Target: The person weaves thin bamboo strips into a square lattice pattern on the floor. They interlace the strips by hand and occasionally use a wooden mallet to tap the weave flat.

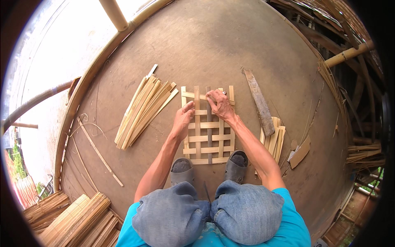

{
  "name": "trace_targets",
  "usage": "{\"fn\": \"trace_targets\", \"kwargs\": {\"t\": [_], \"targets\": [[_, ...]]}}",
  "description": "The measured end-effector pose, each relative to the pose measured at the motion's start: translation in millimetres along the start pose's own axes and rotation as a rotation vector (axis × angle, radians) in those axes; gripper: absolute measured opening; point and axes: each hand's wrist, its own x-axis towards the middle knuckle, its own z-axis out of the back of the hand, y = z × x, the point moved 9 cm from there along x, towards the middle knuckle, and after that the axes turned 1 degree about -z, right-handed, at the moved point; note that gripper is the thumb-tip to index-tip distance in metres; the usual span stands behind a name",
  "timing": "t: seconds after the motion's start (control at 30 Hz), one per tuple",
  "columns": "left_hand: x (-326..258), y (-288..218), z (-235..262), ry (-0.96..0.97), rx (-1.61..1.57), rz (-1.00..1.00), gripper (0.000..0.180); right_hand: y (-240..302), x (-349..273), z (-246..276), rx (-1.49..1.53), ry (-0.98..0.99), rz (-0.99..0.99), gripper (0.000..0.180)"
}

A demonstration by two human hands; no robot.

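A small woven lattice of pale bamboo strips (207,138) lies on the brown floor in front of my feet. My left hand (183,119) presses on its left edge, thumb up against a cross strip. My right hand (220,103) pinches a strip near the lattice's top, fingers closed on it. My two grey sandals (236,164) rest on the lattice's near edge, and my knees in blue jeans fill the bottom of the view.
A loose pile of bamboo strips (144,109) lies left of the lattice. A long weathered wooden slat (259,103) and a smaller stack of strips (273,138) lie to the right, with cardboard scraps (299,153). Bundles of thin splints (74,218) sit at lower left. Bamboo poles edge the platform.
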Motion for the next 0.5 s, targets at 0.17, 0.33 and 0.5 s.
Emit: {"fn": "trace_targets", "kwargs": {"t": [0.17, 0.33, 0.5], "targets": [[-0.1, -0.4, 9.1, -0.049, 0.024, -0.077, 0.048, -3.2, 1.1, -0.4, 0.052, 0.026, -0.006, 0.010], [6.5, -28.5, 36.6, -0.274, 0.209, -0.168, 0.039, -8.5, 3.2, -0.4, 0.086, 0.052, 0.017, 0.010], [23.9, -65.9, 58.1, -0.411, 0.732, -0.434, 0.037, -9.3, 6.9, -3.5, 0.065, 0.098, 0.037, 0.011]]}}
